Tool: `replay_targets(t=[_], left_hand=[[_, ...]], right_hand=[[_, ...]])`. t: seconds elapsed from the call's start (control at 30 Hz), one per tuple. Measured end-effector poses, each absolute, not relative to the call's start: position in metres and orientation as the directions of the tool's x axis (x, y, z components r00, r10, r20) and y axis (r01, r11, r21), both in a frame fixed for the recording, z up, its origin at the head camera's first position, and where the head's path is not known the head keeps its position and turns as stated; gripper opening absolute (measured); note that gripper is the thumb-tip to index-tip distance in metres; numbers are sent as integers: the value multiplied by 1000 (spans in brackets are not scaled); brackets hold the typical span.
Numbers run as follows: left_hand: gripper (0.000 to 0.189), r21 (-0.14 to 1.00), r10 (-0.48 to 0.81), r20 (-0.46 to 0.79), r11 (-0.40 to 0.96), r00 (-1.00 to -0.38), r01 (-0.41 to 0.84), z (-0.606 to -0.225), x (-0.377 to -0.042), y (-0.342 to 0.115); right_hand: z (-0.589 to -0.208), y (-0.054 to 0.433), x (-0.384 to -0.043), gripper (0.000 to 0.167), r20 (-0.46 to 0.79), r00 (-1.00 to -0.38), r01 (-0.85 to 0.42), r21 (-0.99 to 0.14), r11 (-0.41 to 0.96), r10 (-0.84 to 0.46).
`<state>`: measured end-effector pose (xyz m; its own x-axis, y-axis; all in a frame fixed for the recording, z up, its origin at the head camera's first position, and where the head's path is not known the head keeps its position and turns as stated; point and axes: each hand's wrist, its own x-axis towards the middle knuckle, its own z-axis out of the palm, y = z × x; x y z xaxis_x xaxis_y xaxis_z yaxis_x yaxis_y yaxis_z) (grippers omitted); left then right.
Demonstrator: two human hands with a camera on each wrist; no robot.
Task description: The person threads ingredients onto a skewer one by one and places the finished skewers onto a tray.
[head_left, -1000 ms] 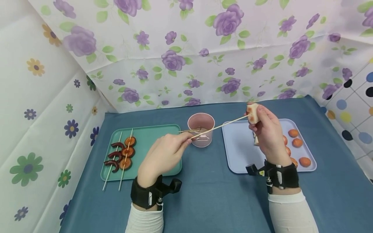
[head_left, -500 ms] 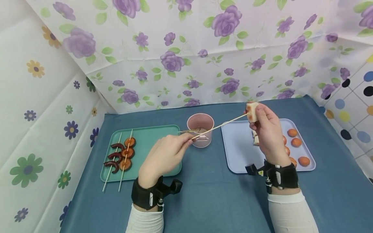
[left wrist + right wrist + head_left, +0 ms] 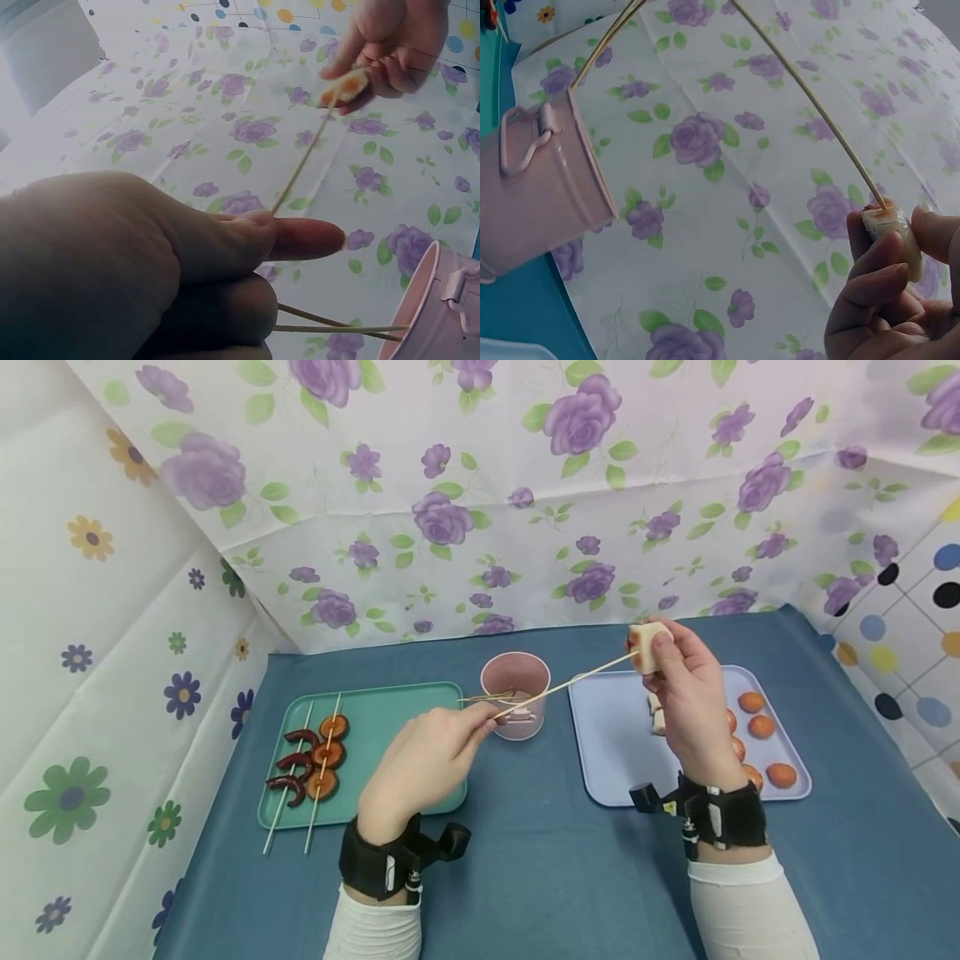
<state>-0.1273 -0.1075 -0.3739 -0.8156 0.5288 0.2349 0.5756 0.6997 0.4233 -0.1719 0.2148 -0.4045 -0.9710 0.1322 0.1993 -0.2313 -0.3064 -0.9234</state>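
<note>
My left hand (image 3: 420, 768) pinches one end of a thin wooden skewer (image 3: 570, 683) between thumb and fingers. From there the skewer rises to the right. Its far end meets the browned face of a whitish block of food (image 3: 643, 648), which my right hand (image 3: 693, 714) grips with thumb and fingers. In the right wrist view the skewer runs into the end of the block (image 3: 900, 232); the tip inside is hidden. Just beyond the left fingertips stands a pink bucket (image 3: 519, 727) with a few loose skewers (image 3: 341, 328) leaning out of it.
On the left, a green tray (image 3: 397, 700) bears two filled skewers, one with dark red curved pieces (image 3: 296, 762), one with brown round slices (image 3: 327, 753). A pale lavender tray (image 3: 611, 743) under the right hand holds several orange balls (image 3: 761, 727) and more whitish blocks (image 3: 659, 722).
The right hand has eased the whitish block slightly leftward, and its thumb sits a little differently on it. The left hand keeps its pinch on the skewer, nearly still.
</note>
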Motion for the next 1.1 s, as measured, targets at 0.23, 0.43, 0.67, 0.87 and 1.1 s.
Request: replay_targets(t=[0.23, 0.43, 0.67, 0.87, 1.1], left_hand=[[30, 418, 532, 265, 688, -804, 593, -377, -130, -102], [20, 400, 542, 317, 668, -778, 628, -383, -130, -84], [16, 546, 506, 350, 573, -788, 611, -394, -130, -57], [17, 659, 450, 369, 490, -813, 571, -399, -133, -49], [17, 680, 439, 392, 454, -809, 576, -400, -134, -51]], right_hand=[[-395, 210, -164, 35, 209, -965, -254, -895, -366, 158], [-393, 194, -154, 21, 226, -967, -247, -945, -215, 118], [-401, 164, -146, 22, 218, -966, -214, -976, -39, -137], [-403, 156, -141, 32, 202, -961, -203, -979, -16, -191], [-404, 154, -141, 40, 218, -950, -220, -975, -18, -225]])
